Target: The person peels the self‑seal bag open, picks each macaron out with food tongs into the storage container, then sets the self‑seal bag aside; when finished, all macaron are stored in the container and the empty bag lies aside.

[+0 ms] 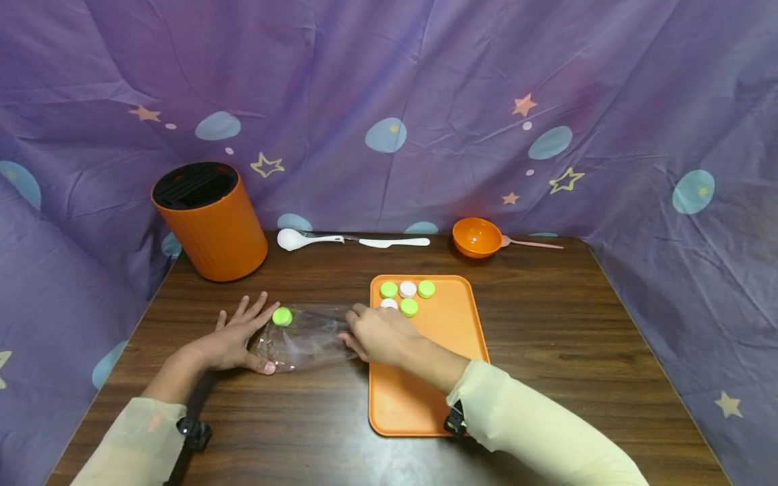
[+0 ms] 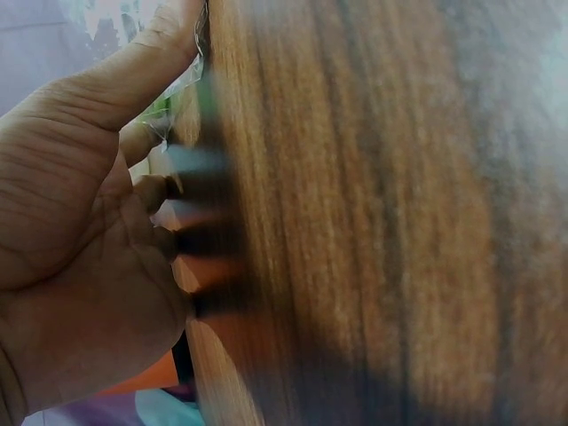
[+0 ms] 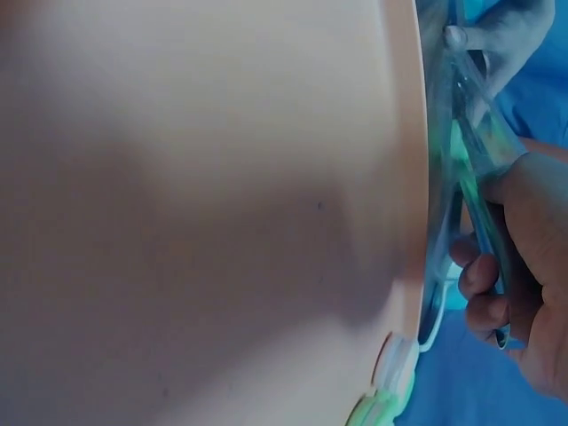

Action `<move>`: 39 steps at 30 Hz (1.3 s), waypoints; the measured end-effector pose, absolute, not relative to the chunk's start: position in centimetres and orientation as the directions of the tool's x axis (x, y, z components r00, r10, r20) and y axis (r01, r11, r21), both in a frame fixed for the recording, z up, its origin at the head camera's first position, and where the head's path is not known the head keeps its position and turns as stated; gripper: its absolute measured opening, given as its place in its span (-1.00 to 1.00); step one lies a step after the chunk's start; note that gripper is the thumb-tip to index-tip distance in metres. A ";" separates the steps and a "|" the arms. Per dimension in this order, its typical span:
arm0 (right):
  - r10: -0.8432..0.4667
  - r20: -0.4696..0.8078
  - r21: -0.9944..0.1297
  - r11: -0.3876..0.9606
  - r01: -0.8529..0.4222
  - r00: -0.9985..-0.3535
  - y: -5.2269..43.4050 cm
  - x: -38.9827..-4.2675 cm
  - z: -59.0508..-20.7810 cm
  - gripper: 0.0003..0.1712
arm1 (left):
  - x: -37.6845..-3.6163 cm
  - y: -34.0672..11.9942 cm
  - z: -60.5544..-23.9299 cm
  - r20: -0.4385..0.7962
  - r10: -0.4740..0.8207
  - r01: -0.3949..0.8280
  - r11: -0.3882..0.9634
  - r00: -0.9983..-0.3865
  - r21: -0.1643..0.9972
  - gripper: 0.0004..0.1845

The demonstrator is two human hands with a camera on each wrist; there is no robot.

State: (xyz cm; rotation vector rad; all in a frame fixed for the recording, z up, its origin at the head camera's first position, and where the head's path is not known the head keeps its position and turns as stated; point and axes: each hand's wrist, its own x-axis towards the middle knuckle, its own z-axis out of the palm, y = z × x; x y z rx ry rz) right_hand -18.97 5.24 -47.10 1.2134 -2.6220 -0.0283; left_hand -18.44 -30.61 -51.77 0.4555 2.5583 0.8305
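A clear plastic bag [image 1: 306, 341] lies flat on the wooden table [image 1: 547, 324] with a green cap [image 1: 282, 316] inside its left end. My left hand [image 1: 255, 334] rests on that end with fingers spread straight and the thumb along the bag's near edge. My right hand [image 1: 360, 332] pinches the bag's right edge beside the orange tray [image 1: 425, 385]. On the tray's far end sit several green and white caps [image 1: 408, 289]. The right wrist view shows curled fingers [image 3: 484, 275] on the bag [image 3: 470, 160]. The left wrist view shows my palm [image 2: 71, 231] and a bit of the bag [image 2: 191, 75].
An orange cylindrical holder [image 1: 209, 223] stands at the back left. Along the back edge lie a white spoon [image 1: 298, 238], a white knife [image 1: 392, 241], an orange bowl [image 1: 477, 236] and a pink spoon [image 1: 531, 244]. Purple cloth [image 1: 425, 101] walls in the table.
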 end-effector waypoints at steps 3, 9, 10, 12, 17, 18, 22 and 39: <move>-0.742 0.203 0.110 0.665 -0.739 -0.639 4.8 -18.8 -47.1 -0.62 | -18.5 -30.6 -51.9 -0.279 0.423 0.179 0.769 -0.862 0.613 0.51; -0.728 0.201 0.106 0.681 -0.725 -0.655 4.6 -18.5 -47.2 -0.62 | -18.7 -30.6 -52.0 -0.291 0.414 0.165 0.774 -0.863 0.611 0.51; -0.729 0.207 0.108 0.680 -0.725 -0.653 4.6 -18.5 -47.3 -0.62 | -18.6 -30.6 -51.9 -0.289 0.417 0.168 0.772 -0.862 0.613 0.51; -0.731 0.221 0.111 0.676 -0.728 -0.645 4.6 -18.5 -47.3 -0.63 | -18.5 -30.5 -51.7 -0.285 0.419 0.174 0.773 -0.862 0.610 0.50; -0.743 0.258 0.129 0.660 -0.740 -0.618 5.0 -18.5 -47.4 -0.61 | -18.2 -30.1 -51.1 -0.281 0.423 0.182 0.774 -0.862 0.606 0.51; -0.745 0.264 0.136 0.658 -0.741 -0.613 5.1 -18.5 -47.4 -0.61 | -18.2 -30.1 -51.0 -0.281 0.423 0.182 0.774 -0.861 0.606 0.51; -0.756 0.285 0.145 0.642 -0.753 -0.589 5.7 -18.5 -47.4 -0.62 | -18.1 -30.0 -50.8 -0.287 0.424 0.180 0.775 -0.859 0.606 0.51; -0.762 0.269 0.109 0.632 -0.767 -0.590 9.3 -18.2 -46.7 -0.58 | -18.6 -30.7 -52.3 -0.276 0.424 0.185 0.772 -0.862 0.609 0.50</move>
